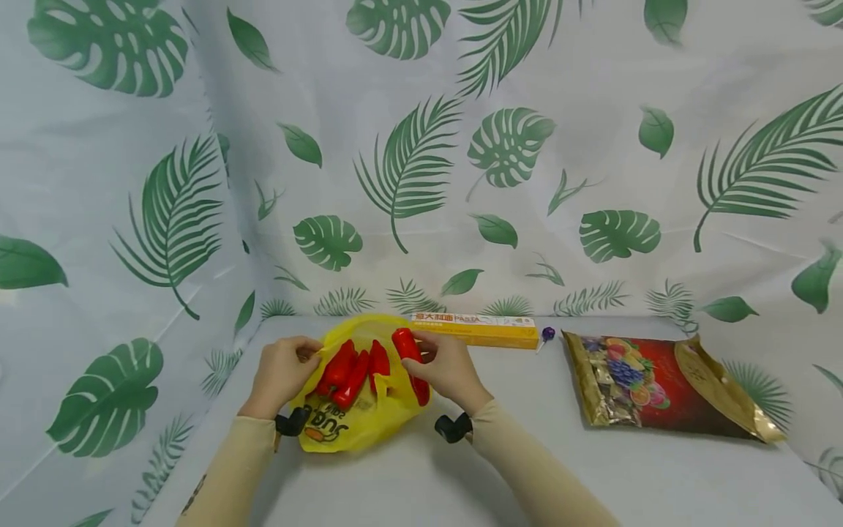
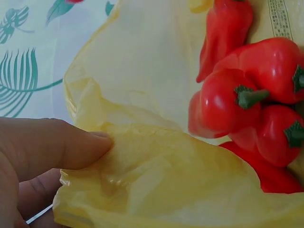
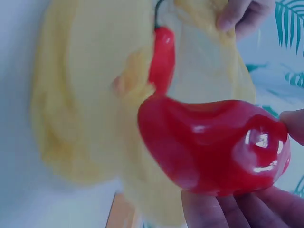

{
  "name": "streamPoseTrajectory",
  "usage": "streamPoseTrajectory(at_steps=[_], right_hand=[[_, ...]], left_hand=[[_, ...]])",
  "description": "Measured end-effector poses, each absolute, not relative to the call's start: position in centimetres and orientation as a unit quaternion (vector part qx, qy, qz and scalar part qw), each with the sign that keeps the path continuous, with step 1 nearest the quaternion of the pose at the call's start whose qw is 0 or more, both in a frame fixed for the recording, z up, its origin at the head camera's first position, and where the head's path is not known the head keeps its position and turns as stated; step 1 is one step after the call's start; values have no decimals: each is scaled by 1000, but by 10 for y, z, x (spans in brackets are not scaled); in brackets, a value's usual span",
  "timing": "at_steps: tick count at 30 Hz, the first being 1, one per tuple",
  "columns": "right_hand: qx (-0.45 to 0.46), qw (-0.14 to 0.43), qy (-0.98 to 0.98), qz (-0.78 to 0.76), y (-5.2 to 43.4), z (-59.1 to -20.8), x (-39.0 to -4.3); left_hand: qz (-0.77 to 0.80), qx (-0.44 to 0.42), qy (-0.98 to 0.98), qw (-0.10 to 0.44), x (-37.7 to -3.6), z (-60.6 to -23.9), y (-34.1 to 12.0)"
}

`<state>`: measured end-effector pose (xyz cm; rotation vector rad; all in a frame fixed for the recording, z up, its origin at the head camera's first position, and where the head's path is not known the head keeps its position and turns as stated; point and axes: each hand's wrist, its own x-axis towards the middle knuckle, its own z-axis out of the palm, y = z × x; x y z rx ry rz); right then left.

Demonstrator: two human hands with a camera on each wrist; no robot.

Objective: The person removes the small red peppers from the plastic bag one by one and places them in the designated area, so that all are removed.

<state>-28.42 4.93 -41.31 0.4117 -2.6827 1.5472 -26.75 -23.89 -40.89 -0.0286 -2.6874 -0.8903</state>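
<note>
A yellow plastic bag with dark printing lies spread on the table, its mouth held wide. My left hand pinches the bag's left edge between thumb and fingers; the left wrist view shows the thumb pressed on the film. Several red peppers with green stems lie inside the bag. My right hand grips one glossy red pepper at the bag's right side, the thumb at one end and the fingers beneath it in the right wrist view. Another red pepper shows behind it.
A yellow-orange pasta box lies behind the bag along the back wall. Beside its right end is a purple lollipop. To the right rests a large gold and red packet with fruit pictures. Leaf-patterned sheeting hangs behind and at the left.
</note>
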Motion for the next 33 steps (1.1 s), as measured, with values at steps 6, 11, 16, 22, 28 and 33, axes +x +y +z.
streamPoseTrajectory(at_steps=[6, 11, 16, 22, 28, 33], right_hand=[[117, 24, -871, 477, 79, -418, -279], [104, 54, -883, 455, 102, -419, -274], [76, 77, -909, 402, 127, -424, -270], [31, 65, -936, 345, 164, -440, -269], [-18, 44, -951, 307, 193, -462, -271], [-39, 45, -960, 275, 212, -473, -266]], left_hand=[[-317, -7, -938, 141, -263, -407, -239], [-320, 5, -939, 127, -260, -405, -240], [-319, 2, -940, 122, -260, -405, -240], [-316, -7, -941, 123, -260, -404, -234], [-319, -15, -940, 119, -261, -407, -227], [-321, -20, -941, 109, -263, -411, -221]])
